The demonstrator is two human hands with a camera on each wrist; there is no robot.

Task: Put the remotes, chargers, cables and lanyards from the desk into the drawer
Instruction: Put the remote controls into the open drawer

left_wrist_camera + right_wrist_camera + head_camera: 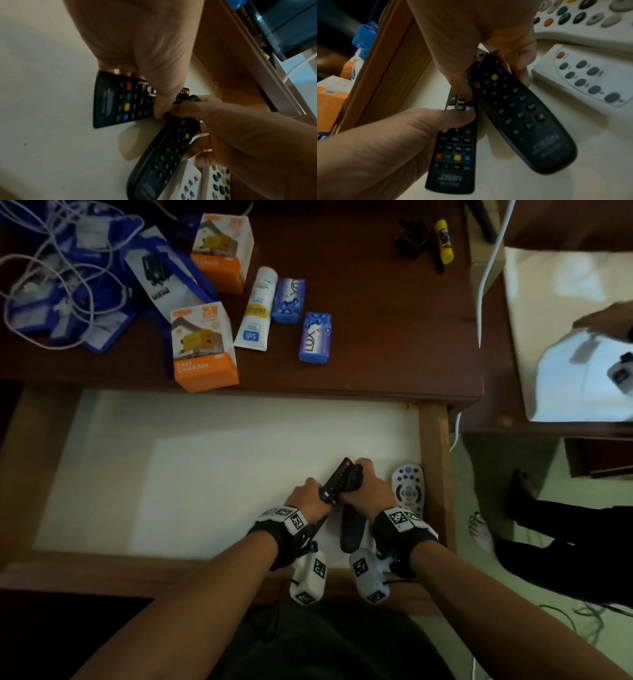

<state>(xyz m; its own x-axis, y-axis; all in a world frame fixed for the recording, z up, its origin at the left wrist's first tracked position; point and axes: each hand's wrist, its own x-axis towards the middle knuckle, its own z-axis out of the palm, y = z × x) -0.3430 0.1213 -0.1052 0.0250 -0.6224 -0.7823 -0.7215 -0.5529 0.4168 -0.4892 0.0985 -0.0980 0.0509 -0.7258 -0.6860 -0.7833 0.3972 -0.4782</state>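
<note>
Both hands are inside the open drawer (433, 440), near its right side. My left hand (317, 491) grips a flat black remote (337, 479) by its middle, thumb on the buttons (464, 117). My right hand (368, 481) holds a rounded black remote (352, 529) by its top end, and the two remotes cross at the top. A grey remote (407, 487) lies by the drawer's right wall, with a white remote (587, 81) beside it. On the desk are two orange charger boxes (202, 347) and a heap of white cables and blue lanyards (61, 278).
Soap bars (314, 337), a white tube (255, 309), a blue-and-white box (161, 272) and a yellow glue stick (444, 241) lie on the desk. The drawer's white bottom (171, 474) shows bare to the left. Another person's legs (548, 525) stand at the right.
</note>
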